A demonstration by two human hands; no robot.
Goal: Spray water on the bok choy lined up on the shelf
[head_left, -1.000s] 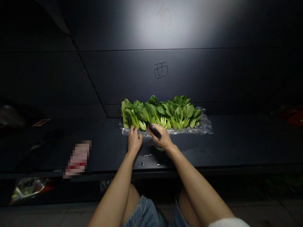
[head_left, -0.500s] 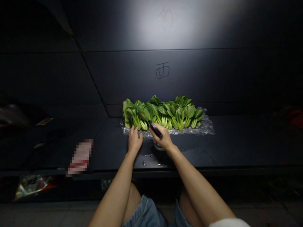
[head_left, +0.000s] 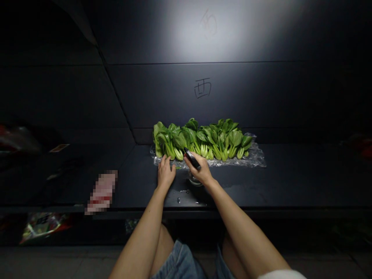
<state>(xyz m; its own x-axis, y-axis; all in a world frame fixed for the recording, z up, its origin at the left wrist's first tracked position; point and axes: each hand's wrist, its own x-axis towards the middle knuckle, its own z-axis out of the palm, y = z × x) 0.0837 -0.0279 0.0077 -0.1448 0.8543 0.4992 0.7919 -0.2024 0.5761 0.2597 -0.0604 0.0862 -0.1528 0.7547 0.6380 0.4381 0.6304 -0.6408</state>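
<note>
Several heads of green bok choy [head_left: 216,138] lie in a row on a sheet of clear plastic film [head_left: 255,157], leaves toward the back panel and pale stems toward me. My right hand [head_left: 200,168] is closed around a spray bottle [head_left: 193,160] with a black trigger head, its nozzle pointing at the bok choy. Below my palm the clear base of the bottle shows. At the film's front left edge my left hand [head_left: 166,172] lies with fingers apart, fingertips at the stems of the leftmost heads. Nothing shows in it.
Water drops [head_left: 179,200] dot the dark shelf [head_left: 290,182] in front of me. A blurred-out pinkish object [head_left: 101,192] lies on the left. Below the shelf edge is a shiny packet [head_left: 43,224]. The dark back panel [head_left: 162,93] bears handwritten marks.
The whole scene has shifted slightly to the right in view. Both hands keep nearly the same places, and the right hand still grips the spray bottle.
</note>
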